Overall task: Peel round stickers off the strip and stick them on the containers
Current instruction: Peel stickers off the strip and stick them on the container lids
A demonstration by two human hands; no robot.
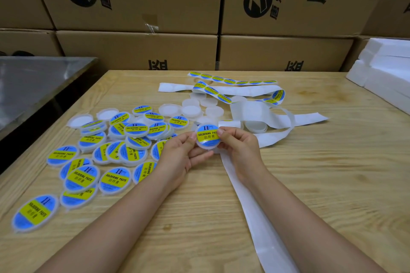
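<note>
Over the wooden table (321, 184), open at near right, the left hand (180, 155) and right hand (240, 149) grip one stickered container (208, 138) between fingers and thumbs. Finished containers (111, 139) crowd the left side. Plain containers (192, 107) and the sticker strip (233, 81) lie beyond, below stacked cardboard boxes (137, 51). Backing paper (259, 206) is cut off at the bottom edge.

A round translucent container (206, 147) bearing a blue-and-yellow sticker (208, 134) is held just above the middle of the table (321, 179), labelled containers (88, 175) crowd its left edge, and bare containers (190, 107) sit toward the far edge beside the curling sticker strip (233, 81).
</note>
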